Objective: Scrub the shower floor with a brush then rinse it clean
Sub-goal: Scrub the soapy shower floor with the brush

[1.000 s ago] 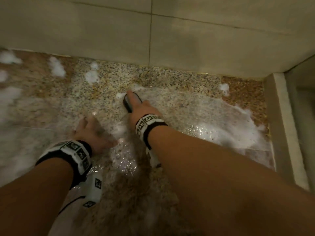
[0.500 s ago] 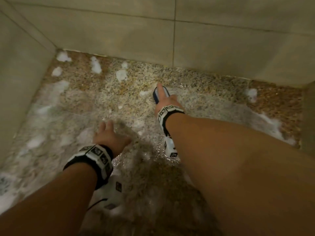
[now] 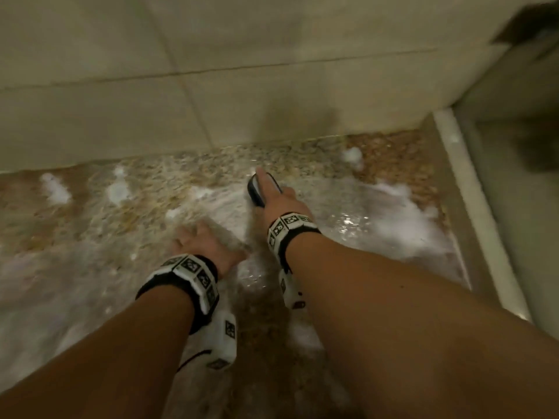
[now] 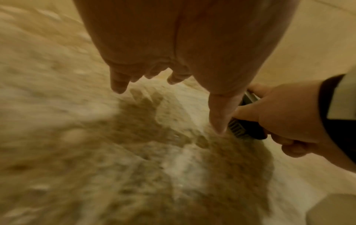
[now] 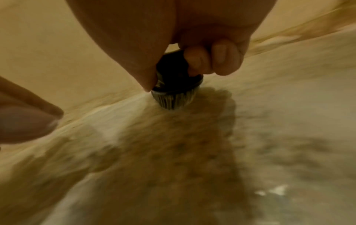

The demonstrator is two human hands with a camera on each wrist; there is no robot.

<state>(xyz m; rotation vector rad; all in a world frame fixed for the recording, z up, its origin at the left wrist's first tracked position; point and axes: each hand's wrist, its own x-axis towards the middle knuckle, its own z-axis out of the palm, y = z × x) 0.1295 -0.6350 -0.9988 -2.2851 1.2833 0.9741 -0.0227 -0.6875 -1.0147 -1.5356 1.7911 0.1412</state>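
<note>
Head view: right hand [image 3: 276,204] clamped on dark oval scrub brush [image 3: 257,189], bristles pressed on speckled, soapy stone shower floor [image 3: 90,225] near wall; left hand [image 3: 205,246] spread flat, likely bracing.

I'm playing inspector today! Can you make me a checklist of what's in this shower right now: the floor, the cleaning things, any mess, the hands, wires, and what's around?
Surface: speckled stone shower floor, wet, with white foam patches.
Job's things: dark scrub brush, bristles down on the floor near the back wall.
Clutter: nothing seen besides loose foam blobs.
Hands: right hand grips the brush, index finger along its top; left hand empty, fingers spread just above or on the floor, cannot tell which.
Cables: thin dark cord by the left wrist device.
Surroundings: beige tiled wall behind; pale raised curb on the right.
</note>
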